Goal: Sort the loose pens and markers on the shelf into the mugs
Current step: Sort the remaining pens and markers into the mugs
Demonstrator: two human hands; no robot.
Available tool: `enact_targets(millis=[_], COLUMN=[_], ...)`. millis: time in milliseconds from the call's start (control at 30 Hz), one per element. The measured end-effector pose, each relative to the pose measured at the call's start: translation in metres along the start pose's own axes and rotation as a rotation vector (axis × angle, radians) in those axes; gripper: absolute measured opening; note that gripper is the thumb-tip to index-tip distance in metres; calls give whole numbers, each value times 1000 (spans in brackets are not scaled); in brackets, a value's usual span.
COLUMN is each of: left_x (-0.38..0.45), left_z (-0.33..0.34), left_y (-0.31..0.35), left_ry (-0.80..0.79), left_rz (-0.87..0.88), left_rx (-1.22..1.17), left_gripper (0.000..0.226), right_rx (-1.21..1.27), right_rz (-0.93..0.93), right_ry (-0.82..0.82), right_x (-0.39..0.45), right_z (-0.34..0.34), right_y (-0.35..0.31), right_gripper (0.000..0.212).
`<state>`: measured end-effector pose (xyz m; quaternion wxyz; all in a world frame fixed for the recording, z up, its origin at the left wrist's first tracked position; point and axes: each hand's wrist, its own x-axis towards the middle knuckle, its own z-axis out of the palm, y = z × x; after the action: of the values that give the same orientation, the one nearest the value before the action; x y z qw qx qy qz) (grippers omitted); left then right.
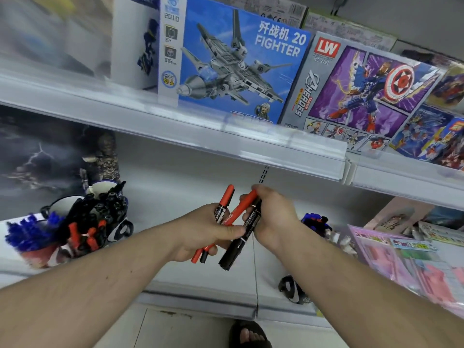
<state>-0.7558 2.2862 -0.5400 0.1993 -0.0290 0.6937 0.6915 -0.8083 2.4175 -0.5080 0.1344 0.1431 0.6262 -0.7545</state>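
Note:
Above the middle of the lower shelf (200, 277), my left hand (200, 229) grips a bunch of red markers (223, 204) with black ends. My right hand (273, 214) is beside it, fingers curled round a red marker (244, 204) and a black marker (238, 244) that slants down and left; my left thumb touches the black one too. At the left stand mugs: a black-and-white mug (118, 229) packed with black and red markers, a white mug (103, 188) behind it, and a cup of blue pens (27, 234). Right of my right hand are blue and black pens (315, 221).
An upper shelf (175, 119) overhangs, carrying toy boxes such as a blue fighter-jet box (238, 59). Pink packaged items (406, 267) lie on the lower shelf at right. A black-and-white mug (292, 290) sits under my right forearm. My sandalled foot (248, 335) is on the floor below.

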Motion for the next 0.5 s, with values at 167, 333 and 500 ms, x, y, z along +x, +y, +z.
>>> enact_targets(millis=[167, 333, 500], left_x=[-29, -55, -81], left_z=[-35, -69, -116], left_y=[-16, -32, -49], left_ry=[61, 64, 206], left_rz=[-12, -25, -99], left_rx=[-20, -79, -193], left_gripper=[20, 20, 42], right_rx=[-62, -515, -410], right_rz=[-42, -279, -246], right_ry=[-87, -369, -424], right_x=[-4, -5, -5], right_z=[43, 64, 83], right_y=[27, 49, 61], right_gripper=[20, 17, 18])
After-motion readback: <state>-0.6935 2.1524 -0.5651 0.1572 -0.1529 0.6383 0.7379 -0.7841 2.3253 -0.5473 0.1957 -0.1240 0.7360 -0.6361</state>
